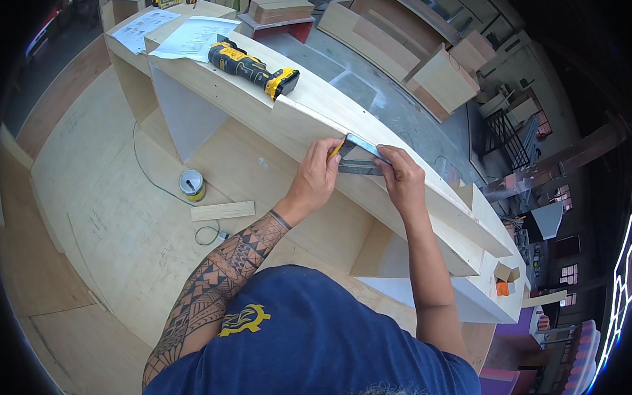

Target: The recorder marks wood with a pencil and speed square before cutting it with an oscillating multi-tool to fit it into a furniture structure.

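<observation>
With both hands I hold a small triangular metal square (367,146) against the edge and side face of a long pale plywood board (314,135). My left hand (318,174) is closed at its left corner, where a slim yellow piece shows at the fingertips; I cannot tell if it is part of the square or separate. My right hand (403,175) pinches the other end between thumb and fingers. Past my left hand, a yellow and black cordless power tool (249,66) lies on top of the curved plywood structure.
Papers (193,37) lie at the structure's far left end. Below left stand an open can (192,184) and a loose wood strip (223,211), with a thin hose (139,162) nearby. A small opened carton (505,280) sits at the right end. Plywood cabinets (394,41) stand beyond.
</observation>
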The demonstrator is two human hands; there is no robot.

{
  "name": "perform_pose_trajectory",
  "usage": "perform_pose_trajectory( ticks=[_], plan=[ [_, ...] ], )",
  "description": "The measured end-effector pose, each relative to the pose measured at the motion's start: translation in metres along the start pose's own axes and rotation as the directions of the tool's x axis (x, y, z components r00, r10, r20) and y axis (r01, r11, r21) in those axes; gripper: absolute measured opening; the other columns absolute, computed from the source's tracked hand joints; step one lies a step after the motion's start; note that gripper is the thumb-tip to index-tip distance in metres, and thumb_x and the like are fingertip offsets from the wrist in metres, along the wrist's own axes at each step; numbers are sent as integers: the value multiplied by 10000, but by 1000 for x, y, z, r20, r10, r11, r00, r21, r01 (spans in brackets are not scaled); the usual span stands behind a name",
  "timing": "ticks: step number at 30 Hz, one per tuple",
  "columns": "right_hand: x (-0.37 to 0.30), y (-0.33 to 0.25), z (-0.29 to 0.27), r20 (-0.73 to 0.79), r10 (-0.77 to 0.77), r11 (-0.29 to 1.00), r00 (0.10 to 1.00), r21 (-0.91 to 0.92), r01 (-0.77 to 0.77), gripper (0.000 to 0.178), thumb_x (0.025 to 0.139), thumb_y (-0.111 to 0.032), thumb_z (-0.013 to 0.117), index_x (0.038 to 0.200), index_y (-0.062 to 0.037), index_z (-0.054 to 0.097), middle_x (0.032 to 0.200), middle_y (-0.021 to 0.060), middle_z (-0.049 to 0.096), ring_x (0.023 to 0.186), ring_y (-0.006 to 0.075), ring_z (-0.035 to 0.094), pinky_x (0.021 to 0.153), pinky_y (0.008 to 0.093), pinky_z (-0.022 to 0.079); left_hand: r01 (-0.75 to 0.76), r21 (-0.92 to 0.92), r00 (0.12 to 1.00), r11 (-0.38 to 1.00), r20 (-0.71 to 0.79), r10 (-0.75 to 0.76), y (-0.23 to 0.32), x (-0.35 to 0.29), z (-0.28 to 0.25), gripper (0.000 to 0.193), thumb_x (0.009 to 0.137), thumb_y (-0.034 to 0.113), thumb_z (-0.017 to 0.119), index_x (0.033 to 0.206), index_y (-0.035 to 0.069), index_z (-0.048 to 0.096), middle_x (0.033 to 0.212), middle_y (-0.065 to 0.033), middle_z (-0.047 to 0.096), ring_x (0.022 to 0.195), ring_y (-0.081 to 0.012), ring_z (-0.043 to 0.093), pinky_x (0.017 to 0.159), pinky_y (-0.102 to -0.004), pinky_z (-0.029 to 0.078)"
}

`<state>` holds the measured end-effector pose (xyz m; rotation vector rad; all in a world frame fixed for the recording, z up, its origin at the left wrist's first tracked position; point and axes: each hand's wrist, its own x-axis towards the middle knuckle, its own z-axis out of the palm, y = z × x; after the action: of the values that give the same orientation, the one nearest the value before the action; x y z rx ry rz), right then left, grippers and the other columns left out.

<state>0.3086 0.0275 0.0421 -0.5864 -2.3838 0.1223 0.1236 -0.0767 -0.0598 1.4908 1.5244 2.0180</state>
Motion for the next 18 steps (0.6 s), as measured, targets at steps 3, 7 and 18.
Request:
perform_pose_trajectory(
  ticks=[3, 7, 18],
  plan=[
    [1, -2, 0, 0, 0, 1000, 1000, 0, 0, 259, 940, -50, 825, 1195, -69, 783, 1189, 125, 810, 984, 337, 804, 816, 419, 651, -7, -3, 1000, 1000, -9, 7, -2, -1, 0, 257, 1146, 77, 574, 1385, -16, 551, 1221, -145, 660, 757, -163, 688, 658, -329, 595],
    [0, 1, -1, 2, -2, 1000, 1000, 6, 2, 252, 945, -51, 824, 1193, -65, 784, 1194, 126, 811, 994, 338, 805, 825, 417, 652, -17, 37, 1000, 999, 4, 17, 4, 2, -5, 255, 1135, 62, 584, 1379, -11, 569, 1217, -162, 662, 846, -234, 716, 733, -372, 600],
    [1, 5, -2, 9, 14, 1000, 1000, 21, -14, 248, 948, -50, 822, 1193, -61, 788, 1189, 126, 813, 991, 336, 806, 821, 411, 652, -126, 156, 992, 980, 26, 123, 15, 8, -13, 293, 1064, -20, 626, 1356, -2, 621, 1196, -215, 649, 1072, -423, 681, 898, -466, 575]
  ],
)
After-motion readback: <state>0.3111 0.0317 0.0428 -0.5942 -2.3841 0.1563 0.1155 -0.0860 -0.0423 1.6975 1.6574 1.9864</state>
